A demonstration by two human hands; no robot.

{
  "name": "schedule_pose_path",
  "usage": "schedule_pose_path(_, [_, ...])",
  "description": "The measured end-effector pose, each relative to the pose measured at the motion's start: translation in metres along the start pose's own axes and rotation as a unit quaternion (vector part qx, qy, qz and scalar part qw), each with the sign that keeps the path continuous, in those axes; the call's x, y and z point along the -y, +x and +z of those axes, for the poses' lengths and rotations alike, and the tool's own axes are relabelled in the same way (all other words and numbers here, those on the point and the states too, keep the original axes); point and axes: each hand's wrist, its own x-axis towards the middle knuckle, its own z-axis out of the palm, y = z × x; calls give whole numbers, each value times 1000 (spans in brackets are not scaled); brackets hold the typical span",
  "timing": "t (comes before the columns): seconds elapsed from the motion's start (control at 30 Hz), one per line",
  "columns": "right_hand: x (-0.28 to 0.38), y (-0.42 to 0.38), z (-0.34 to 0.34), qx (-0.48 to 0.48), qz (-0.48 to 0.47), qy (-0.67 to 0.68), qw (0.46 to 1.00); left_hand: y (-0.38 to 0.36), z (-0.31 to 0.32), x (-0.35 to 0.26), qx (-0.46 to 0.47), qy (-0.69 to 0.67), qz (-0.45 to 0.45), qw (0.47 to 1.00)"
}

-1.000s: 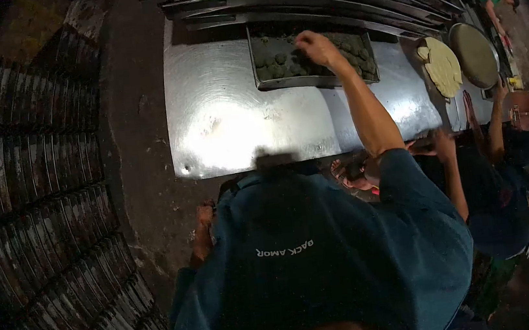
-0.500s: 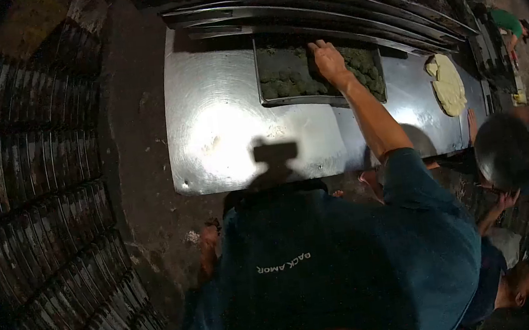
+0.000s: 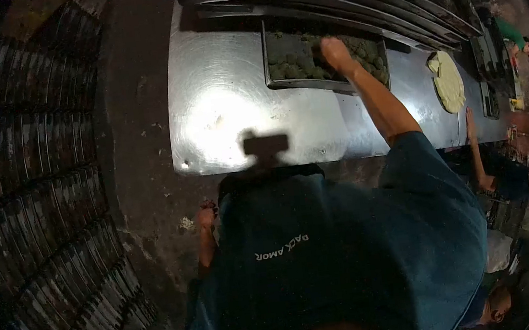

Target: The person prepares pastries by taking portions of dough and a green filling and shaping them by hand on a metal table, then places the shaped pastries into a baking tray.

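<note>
- from my remote seat i see the tray (image 3: 307, 84) lying flat on the metal table (image 3: 213, 60), towards its far side, just in front of long metal strips (image 3: 338, 7).
- the right hand (image 3: 334, 51) is over the tray, among round dark lumps (image 3: 293, 70); its fingers look curled, but i cannot tell whether they are pinched on a lump, since their tips are hidden.
- the left hand (image 3: 205, 217) hangs low beside the body, well apart from the tray; it is too small and dim for me to tell how its fingers stand.
- i judge 3 risks: lumps could be squashed, because they sit close together and the fingers need room between them; the tray could slide, if the forearm drags on its near rim; knuckles could knock the strips, because they are so near the far rim.
- the tray's long axis runs left to right across the person's front, roughly along the table's near edge, with its right end canted slightly towards the person; 1 long side faces the body.
- past its right end i see a pale slab of dough (image 3: 448, 85) and 1 co-worker's hand (image 3: 470, 119) at the table's near edge.
</note>
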Motion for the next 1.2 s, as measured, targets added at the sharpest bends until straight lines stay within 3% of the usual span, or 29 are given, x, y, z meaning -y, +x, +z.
schedule_pose_path(0.07, [6,-3,17,-58,1,-53,997,-9,5,-4,-19,2,9,1000])
schedule_pose_path(0.13, [10,-7,-8,-22,19,-46,999,-6,8,-6,-52,3,19,998])
schedule_pose_path(0.2, [15,-9,-48,-11,146,164,975,-39,35,11,-70,6,33,997])
schedule_pose_path(0.23, [-3,-8,-41,-49,228,341,910,-29,32,6,-78,5,43,996])
schedule_pose_path(0.27, [-21,-8,-35,-84,300,504,806,-19,30,-2,-87,5,53,995])
schedule_pose_path(0.3, [-19,-18,-42,-109,304,656,682,-32,58,8,-96,5,62,993])
schedule_pose_path(0.33, [-18,-19,-41,-112,301,657,682,-29,61,7,-106,5,70,992])
schedule_pose_path(0.4, [-19,-22,-32,-182,347,826,406,-12,65,-4,-124,4,84,989])
schedule_pose_path(0.43, [-21,-17,-24,-179,359,836,375,-8,69,-6,-134,5,91,987])
schedule_pose_path(0.47, [-18,-13,-17,-181,362,823,399,-6,77,-6,-145,6,98,985])
schedule_pose_path(0.53, [14,-8,-26,-195,379,739,522,6,105,-1,-167,9,112,979])
schedule_pose_path(0.57, [22,-7,-28,-197,377,741,519,15,93,-14,-179,10,120,976])
schedule_pose_path(0.63, [31,-7,-30,-174,384,551,720,64,102,-20,-202,9,136,970])
schedule_pose_path(0.67, [31,-6,-26,-173,385,552,719,52,109,-11,-215,7,145,966])
schedule_pose_path(0.73, [25,6,-13,-208,408,411,788,45,105,-12,-228,4,155,961])
schedule_pose_path(0.77, [15,10,2,-252,330,241,877,26,59,-33,-264,46,195,943])
schedule_pose_path(0.83, [6,15,2,-219,323,233,891,16,36,-41,-297,85,236,921])
schedule_pose_path(0.87, [4,16,3,-185,316,226,903,-90,114,20,-276,106,242,924])
schedule_pose_path(0.9, [7,15,-1,-184,315,224,904,-83,96,16,-255,128,247,926])
schedule_pose_path(0.97, [16,4,-14,-171,276,519,790,-89,76,3,-212,171,256,927])
schedule_pose_path(1.0, [26,-4,-26,-172,277,518,791,-89,74,-1,-191,194,259,927])
schedule_pose_path(1.07, [51,-19,-54,-213,315,363,851,-88,70,-11,-145,239,261,924])
schedule_pose_path(1.17, [6,-5,-11,-216,307,312,873,-83,68,-26,-74,305,260,913])
schedule_pose_path(1.2, [22,-12,-30,-216,308,309,873,-83,65,-30,-52,325,261,908])
